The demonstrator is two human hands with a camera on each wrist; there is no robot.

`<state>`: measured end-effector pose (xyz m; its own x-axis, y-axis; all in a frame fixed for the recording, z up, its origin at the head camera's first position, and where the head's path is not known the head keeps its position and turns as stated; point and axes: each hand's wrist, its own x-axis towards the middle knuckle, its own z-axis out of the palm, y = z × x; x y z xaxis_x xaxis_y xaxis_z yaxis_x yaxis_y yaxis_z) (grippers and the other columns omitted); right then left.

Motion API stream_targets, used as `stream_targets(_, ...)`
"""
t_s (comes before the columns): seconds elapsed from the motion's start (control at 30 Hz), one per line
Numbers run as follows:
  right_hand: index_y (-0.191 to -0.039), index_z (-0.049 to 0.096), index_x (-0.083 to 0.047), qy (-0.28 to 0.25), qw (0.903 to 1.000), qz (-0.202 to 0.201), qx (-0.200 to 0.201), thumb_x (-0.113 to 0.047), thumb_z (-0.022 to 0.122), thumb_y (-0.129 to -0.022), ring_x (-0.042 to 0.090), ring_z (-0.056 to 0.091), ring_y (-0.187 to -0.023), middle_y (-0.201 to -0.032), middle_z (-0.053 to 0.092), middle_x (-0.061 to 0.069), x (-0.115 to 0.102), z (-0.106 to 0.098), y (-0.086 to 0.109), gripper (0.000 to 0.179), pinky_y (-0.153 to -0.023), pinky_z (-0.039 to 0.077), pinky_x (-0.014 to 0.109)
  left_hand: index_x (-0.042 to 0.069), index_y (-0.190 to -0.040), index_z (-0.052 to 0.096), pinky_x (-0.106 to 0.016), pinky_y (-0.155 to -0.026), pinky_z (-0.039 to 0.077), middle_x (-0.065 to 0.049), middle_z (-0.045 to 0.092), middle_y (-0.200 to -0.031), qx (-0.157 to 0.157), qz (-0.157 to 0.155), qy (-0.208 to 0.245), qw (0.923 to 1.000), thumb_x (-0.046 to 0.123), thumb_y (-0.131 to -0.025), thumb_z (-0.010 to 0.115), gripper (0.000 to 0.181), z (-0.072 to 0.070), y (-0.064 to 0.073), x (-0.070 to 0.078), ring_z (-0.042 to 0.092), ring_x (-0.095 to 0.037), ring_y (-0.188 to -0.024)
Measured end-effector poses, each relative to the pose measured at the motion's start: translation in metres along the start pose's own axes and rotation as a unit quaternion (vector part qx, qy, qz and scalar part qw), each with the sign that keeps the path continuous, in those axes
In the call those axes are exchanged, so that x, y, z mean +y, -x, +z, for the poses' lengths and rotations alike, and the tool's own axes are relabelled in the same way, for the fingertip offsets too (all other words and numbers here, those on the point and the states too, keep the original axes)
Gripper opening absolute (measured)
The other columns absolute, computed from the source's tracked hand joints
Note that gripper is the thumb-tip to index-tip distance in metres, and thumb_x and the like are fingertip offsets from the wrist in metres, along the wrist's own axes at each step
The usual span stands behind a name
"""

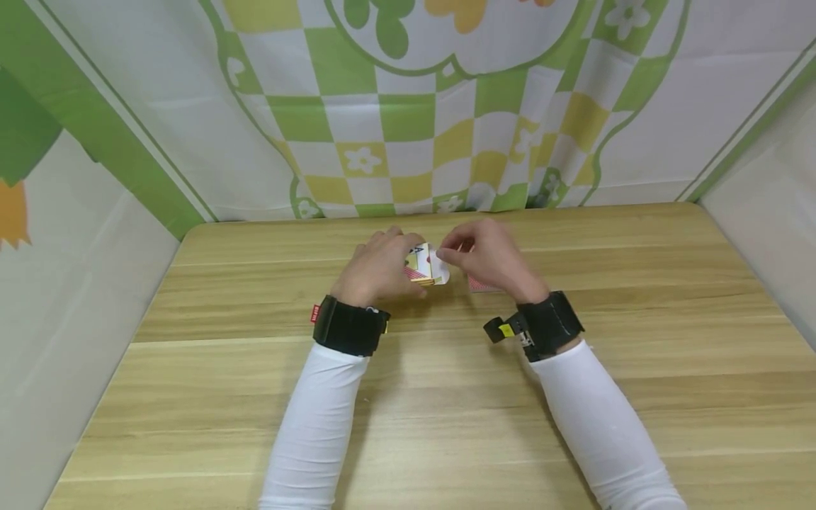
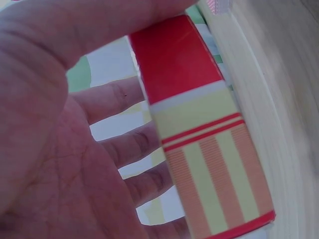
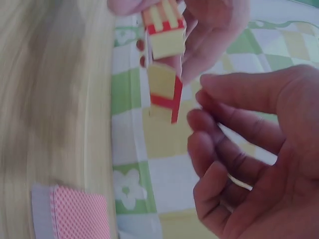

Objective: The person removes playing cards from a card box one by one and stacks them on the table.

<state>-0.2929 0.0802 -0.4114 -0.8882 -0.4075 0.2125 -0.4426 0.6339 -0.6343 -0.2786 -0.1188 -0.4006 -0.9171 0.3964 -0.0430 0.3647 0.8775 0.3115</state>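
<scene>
My left hand [image 1: 382, 265] grips a playing card box [image 1: 417, 273] between the thumb and the fingers. In the left wrist view the box [image 2: 199, 124] shows a red end and a striped, pale yellow side. Its end flap stands out toward my right hand [image 1: 491, 255], as the right wrist view shows with the flap [image 3: 162, 92]. The right hand's thumb and bent fingers come right beside this flap, with a small gap between in the right wrist view, and hold nothing visible. Below the right hand lies a red-backed deck of cards [image 3: 79, 214], partly hidden in the head view.
Both hands are over the far part of a wooden table [image 1: 440, 411]. Behind its back edge hangs a green, yellow and white checked curtain [image 1: 408, 142]. Black bands with small cameras are on both wrists, such as the right wristband [image 1: 551, 322].
</scene>
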Motion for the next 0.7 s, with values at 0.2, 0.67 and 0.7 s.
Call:
stream_targets(0.2,-0.084,0.069,-0.018,-0.037,0.9983,-0.009,-0.045,-0.023,0.067,-0.082,0.016,0.056,-0.068,-0.077,0.063,-0.007,-0.002,0.005,0.000,0.006,-0.059,0.043,0.030,0.021,-0.126,0.052,-0.042,-0.078,0.035,0.002,0.047,-0.105,0.003,0.008,-0.004,1.0000,0.041,-0.060,0.080,0.074,0.000,0.000,0.002,0.043,-0.019,-0.094)
stream_targets(0.67,-0.066,0.064,-0.019,0.041,0.9960,0.072,-0.034,-0.041,0.068,-0.077,0.013,0.053,-0.056,-0.063,0.059,-0.008,0.003,0.015,-0.001,0.025,-0.055,0.041,0.029,0.021,-0.128,0.052,-0.044,-0.079,0.035,0.001,0.048,-0.111,0.010,0.033,-0.003,0.9994,0.040,-0.061,0.081,0.075,0.000,-0.002,0.005,0.043,-0.021,-0.098)
stream_targets(0.7,-0.067,0.065,-0.019,0.035,0.9955,0.079,-0.039,-0.041,0.068,-0.077,0.013,0.053,-0.056,-0.064,0.060,-0.008,0.003,0.015,-0.001,0.025,-0.055,0.041,0.029,0.021,-0.128,0.052,-0.044,-0.079,0.035,0.001,0.048,-0.111,0.010,0.033,-0.004,0.9994,0.040,-0.061,0.081,0.075,0.000,-0.002,0.005,0.043,-0.021,-0.098)
